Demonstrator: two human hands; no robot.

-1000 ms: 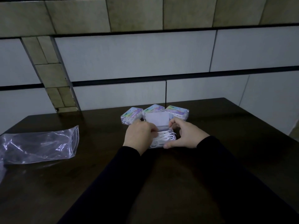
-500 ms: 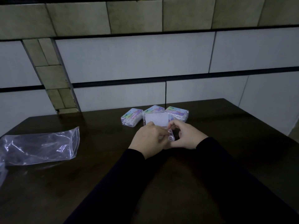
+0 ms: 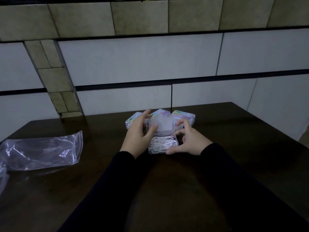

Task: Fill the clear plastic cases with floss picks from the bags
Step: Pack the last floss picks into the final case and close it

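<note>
The right hand (image 3: 187, 139) pinches the small clear plastic case (image 3: 163, 144) of white floss picks (image 3: 163, 142); the left hand (image 3: 139, 131), fingers spread, touches its raised lid (image 3: 161, 125). The case looks light, stiff and slippery, best taken by its side walls.

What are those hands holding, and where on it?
The right hand grips the open clear case of floss picks by its right side. The left hand holds nothing; its fingers are spread beside the raised lid.

Dim, bluish indoor light, dark tabletop (image 3: 234, 148) swallowing detail, wide-angle bending at edges, faint glints on plastic bag (image 3: 41, 151)
</note>
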